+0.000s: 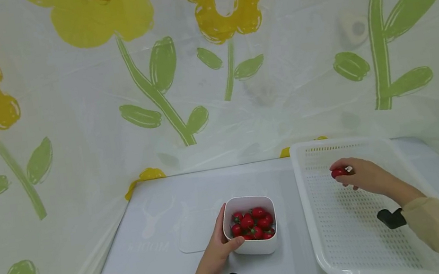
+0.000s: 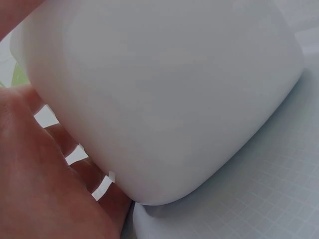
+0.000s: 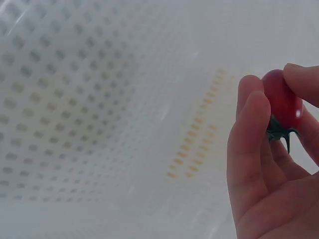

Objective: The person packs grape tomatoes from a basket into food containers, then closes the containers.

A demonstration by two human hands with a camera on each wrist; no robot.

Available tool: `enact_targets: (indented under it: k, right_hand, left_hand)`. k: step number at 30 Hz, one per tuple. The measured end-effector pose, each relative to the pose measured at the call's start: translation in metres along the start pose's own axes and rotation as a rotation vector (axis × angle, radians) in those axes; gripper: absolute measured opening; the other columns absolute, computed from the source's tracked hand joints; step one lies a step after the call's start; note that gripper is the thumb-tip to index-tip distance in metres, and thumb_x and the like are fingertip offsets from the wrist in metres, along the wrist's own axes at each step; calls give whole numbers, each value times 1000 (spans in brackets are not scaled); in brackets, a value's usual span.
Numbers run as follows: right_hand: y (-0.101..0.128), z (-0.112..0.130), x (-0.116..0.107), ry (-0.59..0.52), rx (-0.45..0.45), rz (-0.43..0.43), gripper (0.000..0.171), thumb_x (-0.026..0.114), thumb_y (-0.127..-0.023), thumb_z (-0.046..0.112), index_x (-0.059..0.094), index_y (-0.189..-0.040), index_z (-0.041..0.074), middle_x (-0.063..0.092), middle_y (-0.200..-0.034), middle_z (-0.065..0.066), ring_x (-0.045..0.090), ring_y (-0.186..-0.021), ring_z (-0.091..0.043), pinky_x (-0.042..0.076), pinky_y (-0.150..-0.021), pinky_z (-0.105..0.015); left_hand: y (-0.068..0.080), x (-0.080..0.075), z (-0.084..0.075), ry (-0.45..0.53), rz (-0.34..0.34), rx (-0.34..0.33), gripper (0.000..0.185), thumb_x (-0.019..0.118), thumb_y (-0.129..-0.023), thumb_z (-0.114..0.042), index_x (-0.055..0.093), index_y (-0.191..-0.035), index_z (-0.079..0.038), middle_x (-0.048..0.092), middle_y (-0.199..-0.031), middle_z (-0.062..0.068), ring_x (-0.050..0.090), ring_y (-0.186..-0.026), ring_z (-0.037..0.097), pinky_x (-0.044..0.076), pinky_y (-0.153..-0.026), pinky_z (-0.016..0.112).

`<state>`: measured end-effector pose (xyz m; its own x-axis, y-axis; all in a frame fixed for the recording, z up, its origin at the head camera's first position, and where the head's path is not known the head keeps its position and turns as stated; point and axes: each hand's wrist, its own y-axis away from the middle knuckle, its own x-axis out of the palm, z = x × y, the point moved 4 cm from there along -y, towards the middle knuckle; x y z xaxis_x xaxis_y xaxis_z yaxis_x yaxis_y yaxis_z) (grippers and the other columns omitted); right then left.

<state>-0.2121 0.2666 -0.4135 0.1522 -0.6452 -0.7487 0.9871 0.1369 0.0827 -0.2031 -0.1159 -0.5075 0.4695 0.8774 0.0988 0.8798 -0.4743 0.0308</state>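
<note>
My right hand (image 1: pixel 367 177) pinches a red cherry tomato (image 1: pixel 339 173) above the white perforated basket (image 1: pixel 315 237). In the right wrist view the tomato (image 3: pixel 284 102) sits between thumb and fingertips, its green calyx (image 3: pixel 280 130) pointing down. Over on the left, my left hand (image 1: pixel 215 255) holds a white square box (image 1: pixel 258 247) on the table, thumb at the near rim and fingers along its left side. Several red cherry tomatoes (image 1: pixel 247 221) lie in that box. The left wrist view shows mostly the box wall (image 2: pixel 164 99), with fingers (image 2: pixel 87 175) curved against it.
The pale table (image 1: pixel 144 259) carries faint printed shapes. Behind it hangs a white curtain (image 1: pixel 82 111) with yellow flowers and green leaves, reaching the table's back edge. The basket's raised rim stands right of the box.
</note>
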Motion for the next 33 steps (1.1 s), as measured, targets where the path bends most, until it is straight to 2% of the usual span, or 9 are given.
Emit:
enact_targets:
  k: [8,12,17,20,28,33]
  right_hand:
    - [19,45,1,53,-66,-96,37,60,-83,39,56,-108,12,59,-89,-1,54,-68,-15,46,-57,-29]
    - [26,65,5,88,-122,-140,33,63,-82,36,57,-106,14,58,-88,1,52,-70,-15,46,-55,-26]
    - [34,86,11,100,-200,-189,30,66,-81,26,57,-108,17,57,-94,4,53,-76,-13,46,-56,-24]
    - [38,99,14,67,-252,-227,30,67,-80,19,57,-108,19,58,-96,6,54,-76,-10,47,-59,-24]
    - [52,129,33,-37,-338,-286,31,66,-81,19,56,-110,24,56,-97,14,55,-80,-5,48,-61,-22]
    - [58,143,50,-67,-351,-331,35,67,-80,15,56,-111,25,54,-100,16,55,-80,-3,47,-61,-22]
  left_hand:
    - [1,-1,-1,-9,-6,-6,78,62,-83,-18,13,-139,-42,12,-145,-10,6,-133,20,12,-103,52]
    - [1,-1,-1,0,-5,-9,77,62,-83,-19,14,-139,-42,14,-144,-10,7,-133,20,13,-103,52]
    - [1,-1,0,1,-8,-25,77,62,-83,-20,14,-138,-43,15,-144,-10,8,-133,21,16,-103,51]
    - [0,-1,0,-5,-7,-24,77,62,-83,-21,13,-139,-43,15,-144,-10,9,-133,21,16,-103,51]
    - [-1,-2,1,-24,-15,-26,76,61,-83,-22,14,-138,-44,15,-144,-11,7,-133,20,13,-103,54]
    - [0,-2,2,-26,-17,-33,76,62,-83,-22,14,-139,-43,15,-144,-11,8,-133,20,13,-102,54]
